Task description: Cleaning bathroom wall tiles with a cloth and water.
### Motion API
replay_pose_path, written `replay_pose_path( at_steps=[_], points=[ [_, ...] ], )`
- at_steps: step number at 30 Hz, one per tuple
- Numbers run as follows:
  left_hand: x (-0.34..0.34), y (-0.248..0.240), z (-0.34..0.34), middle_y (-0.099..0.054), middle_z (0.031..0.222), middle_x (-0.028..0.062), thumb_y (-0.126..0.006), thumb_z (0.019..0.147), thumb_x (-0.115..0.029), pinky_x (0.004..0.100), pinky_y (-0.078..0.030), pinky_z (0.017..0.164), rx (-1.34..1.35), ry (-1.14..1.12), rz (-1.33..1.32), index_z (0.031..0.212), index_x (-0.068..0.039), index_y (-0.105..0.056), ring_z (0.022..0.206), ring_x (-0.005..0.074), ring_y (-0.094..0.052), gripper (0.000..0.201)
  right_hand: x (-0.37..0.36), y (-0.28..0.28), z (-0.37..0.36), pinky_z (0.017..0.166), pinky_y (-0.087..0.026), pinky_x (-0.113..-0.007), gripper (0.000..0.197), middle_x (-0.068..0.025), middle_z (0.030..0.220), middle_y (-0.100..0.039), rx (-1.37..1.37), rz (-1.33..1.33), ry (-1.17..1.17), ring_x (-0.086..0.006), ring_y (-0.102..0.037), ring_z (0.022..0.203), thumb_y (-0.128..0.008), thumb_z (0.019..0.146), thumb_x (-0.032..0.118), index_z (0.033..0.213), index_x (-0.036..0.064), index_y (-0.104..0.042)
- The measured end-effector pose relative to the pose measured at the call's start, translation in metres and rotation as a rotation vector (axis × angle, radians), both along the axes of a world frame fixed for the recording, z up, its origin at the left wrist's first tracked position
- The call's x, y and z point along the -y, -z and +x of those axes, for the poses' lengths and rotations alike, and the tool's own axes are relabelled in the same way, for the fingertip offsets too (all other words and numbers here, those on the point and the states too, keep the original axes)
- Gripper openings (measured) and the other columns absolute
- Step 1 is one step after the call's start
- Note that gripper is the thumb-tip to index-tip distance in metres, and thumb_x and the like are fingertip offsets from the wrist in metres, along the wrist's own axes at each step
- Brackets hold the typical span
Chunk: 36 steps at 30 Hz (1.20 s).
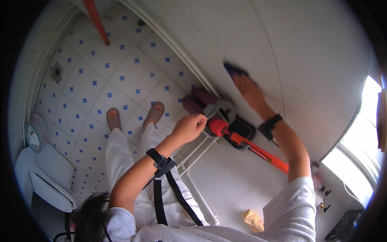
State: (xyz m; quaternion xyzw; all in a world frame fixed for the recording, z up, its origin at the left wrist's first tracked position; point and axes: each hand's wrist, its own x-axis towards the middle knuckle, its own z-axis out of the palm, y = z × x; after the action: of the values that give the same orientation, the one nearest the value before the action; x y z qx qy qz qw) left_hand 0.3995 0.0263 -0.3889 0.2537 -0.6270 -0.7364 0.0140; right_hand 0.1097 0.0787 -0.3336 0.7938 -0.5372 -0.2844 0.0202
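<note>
My right hand (248, 89) reaches up and lies over a dark blue cloth (234, 69), pressing it against the white wall (258, 44). Hand and cloth are both slightly blurred. In front of my body my left hand (188, 128) is closed, its fingers curled together; what lies inside them, if anything, is hidden. Right beside those fingertips is a grey curved piece (225, 109) with a red rounded part (218, 127) just below it. Whether my left hand touches the grey piece I cannot tell.
An orange-red pole (268, 156) slants beneath my right arm, near a dark tray (244, 131). White pipes (197, 155) run along beside my legs. A toilet (44, 169) and a lined bin (36, 133) stand left. A yellow cloth (253, 220) lies low, towards the right.
</note>
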Motion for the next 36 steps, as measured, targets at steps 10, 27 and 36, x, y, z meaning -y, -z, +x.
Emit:
replay_pose_path(
  at_steps=[10, 27, 36],
  points=[
    [0.054, -0.034, -0.021, -0.063, 0.088, 0.0087, -0.051, 0.084, -0.02, 0.0329, -0.047, 0.069, -0.023, -0.189, -0.027, 0.093, -0.006, -0.06, 0.082, 0.0241, -0.061, 0.019, 0.191, -0.039, 0.041, 0.103, -0.027, -0.033, 0.035, -0.011, 0.126, -0.046, -0.15, -0.272, -0.135, -0.0275, -0.038, 0.12, -0.051, 0.079, 0.013, 0.113, 0.0059, -0.054],
    [0.058, 0.003, -0.05, -0.061, 0.091, 0.014, -0.045, 0.084, -0.02, 0.0355, -0.046, 0.072, 0.016, -0.47, 0.188, 0.097, -0.003, -0.055, 0.085, 0.0288, -0.059, 0.024, 0.088, -0.013, -0.009, 0.102, -0.029, -0.034, 0.045, -0.009, 0.127, -0.044, 0.095, 0.121, 0.043, -0.0226, -0.037, 0.121, -0.05, 0.08, 0.017, 0.122, 0.0029, -0.043],
    [0.09, 0.013, -0.032, -0.062, 0.091, 0.0133, -0.045, 0.087, -0.02, 0.0334, -0.047, 0.072, 0.021, -0.582, 0.188, 0.099, -0.001, -0.056, 0.084, 0.0268, -0.06, 0.024, 0.436, -0.003, 0.064, 0.1, -0.018, -0.048, 0.046, -0.0139, 0.127, -0.043, -0.309, -0.559, -0.507, -0.032, -0.034, 0.121, -0.053, 0.074, 0.027, 0.117, 0.0106, -0.051]
  ],
)
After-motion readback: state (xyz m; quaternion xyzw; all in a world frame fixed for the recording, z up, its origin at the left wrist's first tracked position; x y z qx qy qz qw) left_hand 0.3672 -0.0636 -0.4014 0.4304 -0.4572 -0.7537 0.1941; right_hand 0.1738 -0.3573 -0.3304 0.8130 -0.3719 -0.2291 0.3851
